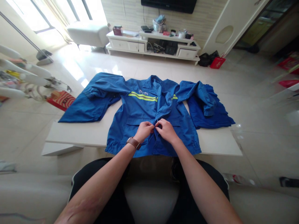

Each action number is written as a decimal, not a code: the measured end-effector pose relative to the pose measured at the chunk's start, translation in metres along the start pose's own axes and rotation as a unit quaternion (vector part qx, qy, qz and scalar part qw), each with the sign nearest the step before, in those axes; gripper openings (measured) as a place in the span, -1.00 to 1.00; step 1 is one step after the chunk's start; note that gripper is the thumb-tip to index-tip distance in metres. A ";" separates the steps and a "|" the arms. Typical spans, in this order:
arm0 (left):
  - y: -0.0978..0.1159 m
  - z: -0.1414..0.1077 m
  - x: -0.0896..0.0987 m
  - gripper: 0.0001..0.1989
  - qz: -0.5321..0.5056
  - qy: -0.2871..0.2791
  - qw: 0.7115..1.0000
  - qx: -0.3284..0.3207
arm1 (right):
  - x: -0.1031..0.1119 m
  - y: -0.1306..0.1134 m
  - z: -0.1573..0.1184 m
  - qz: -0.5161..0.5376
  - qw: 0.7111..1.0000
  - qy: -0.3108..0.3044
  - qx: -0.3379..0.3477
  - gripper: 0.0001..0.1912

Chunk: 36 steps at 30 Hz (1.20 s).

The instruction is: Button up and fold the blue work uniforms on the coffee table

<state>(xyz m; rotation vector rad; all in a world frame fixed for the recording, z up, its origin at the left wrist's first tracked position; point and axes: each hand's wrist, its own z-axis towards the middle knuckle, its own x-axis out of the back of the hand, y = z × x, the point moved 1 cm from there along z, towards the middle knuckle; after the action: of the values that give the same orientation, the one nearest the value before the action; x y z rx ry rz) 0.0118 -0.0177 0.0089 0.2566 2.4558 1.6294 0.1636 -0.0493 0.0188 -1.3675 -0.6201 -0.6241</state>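
Note:
A blue work jacket [137, 109] with a yellow and grey reflective stripe across the chest lies front up, its sleeves spread to both sides. My left hand [145, 130], with a brown-strapped watch on the wrist, pinches the front edge at the lower middle. Right beside it, my right hand [165, 129] pinches the same front opening, fingertips nearly touching the left ones. Any button or fastener between the fingers is hidden. Above my hands the collar and upper front stand partly open and folded over.
The jacket rests on a low white table [77, 133]. More blue cloth [93, 107] lies under the left sleeve, and another blue piece [210, 109] under the right one. Beyond stand a white TV cabinet [130, 45] and a red bag [217, 62]. A red box [61, 100] is at left.

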 end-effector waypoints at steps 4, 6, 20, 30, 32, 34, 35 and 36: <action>0.003 -0.002 -0.003 -0.87 -0.040 0.020 0.999 0.012 | 0.002 -0.004 -0.002 -0.028 0.999 0.005 0.018 -0.87; 0.004 -0.002 -0.003 -0.83 -0.046 0.019 0.999 0.012 | 0.002 -0.006 -0.003 -0.033 0.999 0.011 0.025 -0.87; 0.010 -0.006 -0.003 -0.70 -0.094 -0.004 0.996 0.014 | 0.001 -0.007 0.003 0.118 0.987 0.101 -0.049 -0.91; 0.013 -0.006 0.000 -0.73 0.107 -0.020 0.984 -0.140 | -0.010 0.006 0.010 0.304 0.923 0.035 -0.235 -0.92; 0.014 -0.008 0.000 -0.76 0.175 -0.001 0.967 -0.186 | -0.010 0.007 0.011 0.309 0.915 0.022 -0.260 -0.93; 0.013 -0.011 -0.001 -0.79 0.215 0.018 0.952 -0.217 | -0.009 0.008 0.011 0.302 0.911 0.002 -0.280 -0.95; 0.013 -0.012 -0.001 -0.80 0.225 0.020 0.948 -0.226 | -0.009 0.008 0.012 0.294 0.913 -0.009 -0.284 -0.95; 0.012 -0.013 -0.001 -0.80 0.229 0.020 0.945 -0.230 | -0.009 0.008 0.012 0.282 0.916 -0.020 -0.284 -0.95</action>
<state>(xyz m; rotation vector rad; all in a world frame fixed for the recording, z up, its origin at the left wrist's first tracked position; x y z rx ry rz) 0.0102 -0.0248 0.0254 0.7701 2.0482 2.3524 0.1630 -0.0360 0.0083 -2.0019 -0.0388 -0.3042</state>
